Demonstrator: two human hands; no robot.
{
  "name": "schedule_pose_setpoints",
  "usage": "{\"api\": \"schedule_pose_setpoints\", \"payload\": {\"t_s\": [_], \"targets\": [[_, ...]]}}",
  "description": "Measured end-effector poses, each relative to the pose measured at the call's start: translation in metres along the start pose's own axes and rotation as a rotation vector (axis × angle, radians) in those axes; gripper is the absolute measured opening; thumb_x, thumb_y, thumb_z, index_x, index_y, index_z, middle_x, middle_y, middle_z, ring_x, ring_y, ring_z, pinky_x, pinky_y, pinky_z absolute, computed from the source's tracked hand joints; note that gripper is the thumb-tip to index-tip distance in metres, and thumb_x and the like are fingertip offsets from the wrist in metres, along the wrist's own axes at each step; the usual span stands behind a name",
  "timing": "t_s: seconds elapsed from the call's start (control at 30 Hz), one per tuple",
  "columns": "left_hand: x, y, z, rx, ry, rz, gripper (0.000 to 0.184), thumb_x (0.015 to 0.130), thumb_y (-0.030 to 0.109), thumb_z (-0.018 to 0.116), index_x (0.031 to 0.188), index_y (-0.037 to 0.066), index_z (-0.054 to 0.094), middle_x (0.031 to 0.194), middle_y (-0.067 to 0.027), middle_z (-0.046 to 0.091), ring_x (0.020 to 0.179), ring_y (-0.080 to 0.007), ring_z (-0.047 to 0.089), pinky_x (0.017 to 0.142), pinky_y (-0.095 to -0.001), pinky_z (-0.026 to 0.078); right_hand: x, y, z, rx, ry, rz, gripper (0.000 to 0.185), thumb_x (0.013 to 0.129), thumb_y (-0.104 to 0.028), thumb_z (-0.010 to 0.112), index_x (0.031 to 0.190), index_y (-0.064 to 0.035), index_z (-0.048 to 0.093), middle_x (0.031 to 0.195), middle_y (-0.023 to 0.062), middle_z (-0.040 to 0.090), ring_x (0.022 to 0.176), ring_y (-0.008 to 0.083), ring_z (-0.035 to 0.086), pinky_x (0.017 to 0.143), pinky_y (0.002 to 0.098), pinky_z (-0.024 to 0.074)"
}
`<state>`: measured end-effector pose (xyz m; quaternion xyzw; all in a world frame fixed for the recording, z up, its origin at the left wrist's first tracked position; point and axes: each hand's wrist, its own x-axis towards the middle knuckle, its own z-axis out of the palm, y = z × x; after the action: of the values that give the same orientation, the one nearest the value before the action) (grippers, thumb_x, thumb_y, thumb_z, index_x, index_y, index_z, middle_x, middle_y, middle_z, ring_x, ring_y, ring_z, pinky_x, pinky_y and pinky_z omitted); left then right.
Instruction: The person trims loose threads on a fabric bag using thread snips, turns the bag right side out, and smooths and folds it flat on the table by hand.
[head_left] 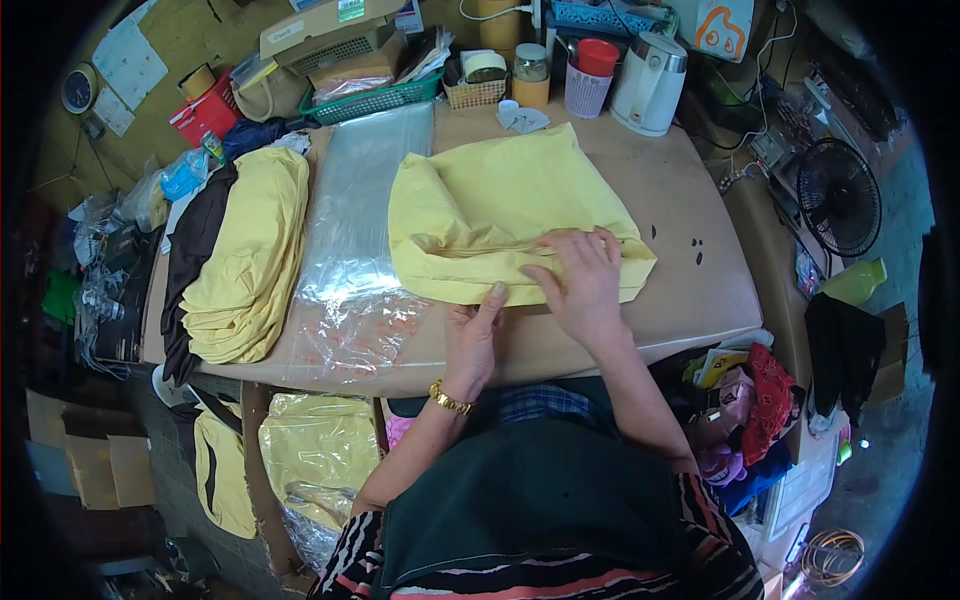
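A pale yellow fabric cover (pixel 500 190) lies on the tan padded table, its near side folded over along a long seam or opening that may be a zipper. My left hand (pixel 473 335) grips the cover's front edge, thumb on top and the other fingers mostly hidden below. Farther right, my right hand (pixel 585 285) rests on the folded strip. Its bent fingers press the cloth along the seam, and its thumb is on the near fold. Whether a small pull is between those fingers is too small to see.
Clear plastic bags (pixel 365 200) lie left of the cover, beside a stack of folded yellow fabric (pixel 250 250). Along the back stand a green basket (pixel 380 98), a jar (pixel 531 75) and a white kettle (pixel 650 85). Below, a cardboard box (pixel 255 450) holds bagged yellow pieces.
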<state>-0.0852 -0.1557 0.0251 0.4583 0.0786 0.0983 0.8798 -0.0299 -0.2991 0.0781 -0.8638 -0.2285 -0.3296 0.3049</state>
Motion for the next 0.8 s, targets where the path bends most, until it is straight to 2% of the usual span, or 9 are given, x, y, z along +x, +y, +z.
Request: {"api": "schedule_pose_setpoints", "payload": {"t_s": [0.07,0.2,0.27,0.4,0.5,0.57,0.67,0.73,0.8], "targets": [[-0.003,-0.003,0.004,-0.01,-0.013,-0.016,0.017,0.091,0.018,0.07,0.103,0.008,0.064,0.089,0.0034,0.065,0.072,-0.0032,0.053,0.064,-0.0208,0.043,-0.004,-0.003,0.007,0.005,-0.082,-0.133,0.004,0.084,-0.012,0.065,0.084,-0.0101,0.062,0.08,0.0032,0.063,0.084,0.0197,0.06,0.099,0.0439,0.0322],[-0.006,-0.001,0.002,0.004,-0.007,0.013,0.018,0.092,0.018,0.069,0.105,0.007,0.064,0.095,0.0027,0.065,0.081,-0.0033,0.056,0.07,-0.0212,0.045,-0.003,0.008,0.016,0.046,-0.08,-0.114,0.004,0.084,-0.012,0.065,0.085,-0.0101,0.062,0.075,0.003,0.064,0.074,0.0208,0.061,0.098,0.0457,0.0333],[-0.006,-0.008,-0.007,-0.05,-0.006,-0.006,0.021,0.094,0.014,0.065,0.114,0.008,0.062,0.106,0.0002,0.067,0.091,-0.0058,0.06,0.077,-0.024,0.048,-0.003,0.014,0.014,0.071,-0.053,-0.061,0.005,0.085,-0.006,0.062,0.089,-0.0073,0.059,0.066,0.0043,0.061,0.064,0.0262,0.061,0.095,0.0419,0.0361],[-0.01,-0.013,-0.016,-0.166,0.022,-0.087,0.024,0.094,0.014,0.064,0.117,0.008,0.059,0.108,-0.0009,0.066,0.092,-0.0081,0.062,0.078,-0.0245,0.05,0.005,0.027,0.011,0.126,-0.044,0.082,0.005,0.086,-0.007,0.063,0.087,-0.0072,0.058,0.061,0.0046,0.06,0.06,0.0273,0.06,0.088,0.0397,0.0401],[-0.005,-0.007,-0.01,-0.18,0.033,-0.096,0.022,0.092,0.012,0.067,0.112,0.005,0.061,0.105,-0.0031,0.066,0.092,-0.0085,0.061,0.077,-0.0246,0.051,0.009,0.011,0.004,0.093,-0.079,0.055,0.016,0.087,-0.019,0.067,0.089,-0.0069,0.057,0.06,0.0046,0.06,0.059,0.0265,0.06,0.083,0.0389,0.0428],[0.0,0.008,-0.001,-0.242,0.001,-0.03,0.028,0.091,0.008,0.067,0.117,0.003,0.056,0.109,-0.0054,0.065,0.095,-0.0125,0.063,0.08,-0.0277,0.054,0.006,0.001,0.003,0.068,-0.022,-0.118,0.026,0.085,-0.028,0.072,0.084,-0.0071,0.057,0.059,0.0063,0.059,0.058,0.0268,0.059,0.077,0.0387,0.0447],[0.011,0.008,-0.016,-0.265,0.065,-0.003,0.033,0.092,0.007,0.066,0.121,0.001,0.052,0.113,-0.0078,0.063,0.099,-0.0157,0.064,0.085,-0.0299,0.055,-0.018,0.03,0.007,-0.005,-0.045,-0.145,0.033,0.081,-0.035,0.074,0.074,-0.0068,0.058,0.056,0.0064,0.057,0.055,0.0266,0.057,0.077,0.0378,0.0445],[0.005,-0.011,-0.03,-0.242,-0.009,-0.062,0.035,0.092,0.007,0.066,0.123,0.001,0.051,0.116,-0.0088,0.063,0.1,-0.0163,0.064,0.086,-0.0297,0.054,-0.027,0.039,0.01,0.025,-0.125,-0.069,0.034,0.08,-0.036,0.074,0.07,-0.0072,0.059,0.054,0.0063,0.056,0.053,0.026,0.056,0.078,0.0382,0.0441],[-0.014,-0.014,0.004,-0.148,-0.063,-0.019,0.033,0.091,0.011,0.068,0.119,0.0,0.056,0.11,-0.0086,0.065,0.093,-0.0144,0.065,0.082,-0.0279,0.054,-0.029,0.036,0.013,0.059,-0.202,0.011,0.036,0.08,-0.037,0.074,0.065,-0.0077,0.06,0.052,0.0062,0.054,0.052,0.0254,0.055,0.079,0.0386,0.0437]]}}
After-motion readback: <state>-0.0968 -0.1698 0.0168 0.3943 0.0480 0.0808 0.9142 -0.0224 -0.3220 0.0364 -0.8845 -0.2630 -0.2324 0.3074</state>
